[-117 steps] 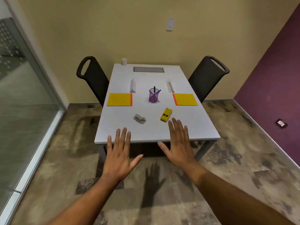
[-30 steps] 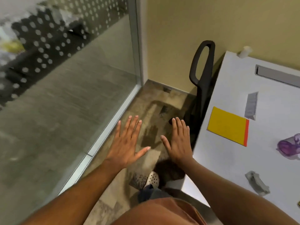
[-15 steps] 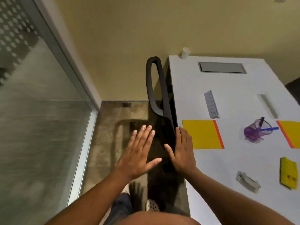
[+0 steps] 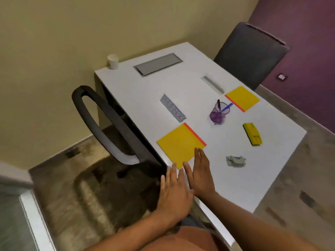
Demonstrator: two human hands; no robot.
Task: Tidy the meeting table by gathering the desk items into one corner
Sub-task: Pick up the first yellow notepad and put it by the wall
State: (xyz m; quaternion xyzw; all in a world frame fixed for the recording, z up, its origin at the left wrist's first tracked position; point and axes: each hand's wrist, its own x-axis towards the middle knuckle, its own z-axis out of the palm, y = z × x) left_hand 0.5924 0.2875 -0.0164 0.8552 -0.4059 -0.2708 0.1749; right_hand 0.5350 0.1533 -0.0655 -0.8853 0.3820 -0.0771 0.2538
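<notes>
The white meeting table [image 4: 235, 182] holds two yellow notepads with orange edges, a near notepad [image 4: 178, 144] and a far notepad [image 4: 242, 98]. Between them stands a purple pen holder [image 4: 218, 114] with pens. A yellow stapler-like block [image 4: 252, 134] and a small grey clip device [image 4: 235, 161] lie to the right. Two grey name plates, the near plate [image 4: 173, 108] and the far plate [image 4: 213, 84], lie further back. My right hand [image 4: 200, 173] hovers flat and empty, fingertips over the near notepad's corner. My left hand [image 4: 174, 192] is spread flat beside it at the table edge.
A black chair [image 4: 108, 124] is pushed against the table's left side, and a dark grey chair [image 4: 250, 55] stands at the far right. A white paper cup [image 4: 113, 61] sits at the far left corner beside a grey cable hatch [image 4: 157, 64]. Glass partition at left.
The view has swung right over the table. Both hands have moved from beside the black chair to the table edge by the near yellow notepad, still empty.
</notes>
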